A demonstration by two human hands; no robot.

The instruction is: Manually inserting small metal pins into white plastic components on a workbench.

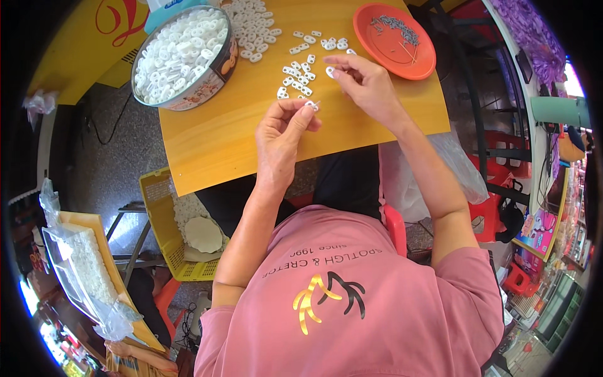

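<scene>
Above the near part of the wooden table (213, 144), my left hand (278, 138) pinches a small white plastic piece (312, 107) between thumb and fingertips. A thin pin seems to stick out of it. My right hand (372, 88) is a little farther off to the right, its thumb and finger closed on another small white plastic piece (330, 72). The two pieces are apart. Just beyond my hands, several white two-holed pieces (295, 70) lie scattered on the table.
A round tin (195, 99) heaped with white pieces stands at the far left, beside a loose pile (251, 28). A red plate (392, 68) at the far right holds small grey pins (399, 28). A yellow basket (157, 207) sits below the table's left side.
</scene>
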